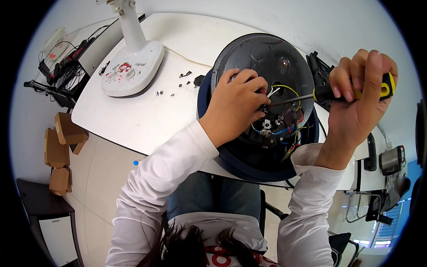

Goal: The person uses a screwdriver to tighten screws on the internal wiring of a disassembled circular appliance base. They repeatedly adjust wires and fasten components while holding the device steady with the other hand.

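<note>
My right hand [356,98] is closed round the black-and-yellow handle of a screwdriver [291,100], whose shaft points left. The shaft's tip reaches my left hand [240,102], whose fingers are curled and pressed together over a black round metal shell [253,55]. What those fingers pinch is hidden. Yellow, blue, red and white wires [289,130] and small metal fittings [267,125] show inside the shell's lower part. The shell leans tilted on a dark blue round housing [240,169] at the table's front edge.
Small loose parts [159,93] lie on the white table [129,120], left of the shell. A white fan-like stand [133,66] with a cord stands at the back left. Cardboard boxes [57,149] and a dark cabinet [49,218] are on the left; a metal pot-like appliance [391,160] sits at right.
</note>
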A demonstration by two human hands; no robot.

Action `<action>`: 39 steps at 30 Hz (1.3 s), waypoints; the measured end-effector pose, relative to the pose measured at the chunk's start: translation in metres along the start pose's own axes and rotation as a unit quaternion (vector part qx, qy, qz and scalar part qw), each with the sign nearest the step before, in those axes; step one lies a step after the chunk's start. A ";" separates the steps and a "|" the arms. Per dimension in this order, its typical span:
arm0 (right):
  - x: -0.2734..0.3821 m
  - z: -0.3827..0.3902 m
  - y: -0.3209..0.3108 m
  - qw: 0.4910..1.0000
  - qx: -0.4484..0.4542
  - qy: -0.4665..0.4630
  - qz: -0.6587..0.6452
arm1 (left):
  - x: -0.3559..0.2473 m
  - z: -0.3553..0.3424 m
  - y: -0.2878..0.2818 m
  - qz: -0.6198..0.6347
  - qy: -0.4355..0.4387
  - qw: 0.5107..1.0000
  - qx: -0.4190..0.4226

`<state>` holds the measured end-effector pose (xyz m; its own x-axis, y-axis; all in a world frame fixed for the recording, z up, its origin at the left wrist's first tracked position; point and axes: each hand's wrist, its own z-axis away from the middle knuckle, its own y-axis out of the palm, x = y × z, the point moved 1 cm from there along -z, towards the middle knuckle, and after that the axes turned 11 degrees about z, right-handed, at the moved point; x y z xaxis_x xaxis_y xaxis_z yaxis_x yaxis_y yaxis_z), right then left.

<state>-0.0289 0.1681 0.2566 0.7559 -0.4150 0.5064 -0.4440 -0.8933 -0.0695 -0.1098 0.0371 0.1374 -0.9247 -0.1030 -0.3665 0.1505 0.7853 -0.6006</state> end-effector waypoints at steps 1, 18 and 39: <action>-0.001 0.000 -0.002 1.000 0.016 -0.010 -0.009 | 0.000 0.000 0.000 0.005 0.001 1.000 0.003; 0.001 -0.001 -0.004 0.995 0.098 -0.015 -0.009 | -0.002 0.000 0.002 -0.035 0.012 0.999 0.006; -0.003 -0.005 -0.017 0.970 0.235 -0.038 -0.041 | -0.003 0.000 0.007 -0.035 0.004 0.999 0.008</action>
<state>-0.0264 0.1856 0.2604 0.8207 -0.3341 0.4635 -0.1256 -0.8968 -0.4242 -0.1055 0.0431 0.1343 -0.9359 -0.1528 -0.3173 0.0901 0.7669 -0.6353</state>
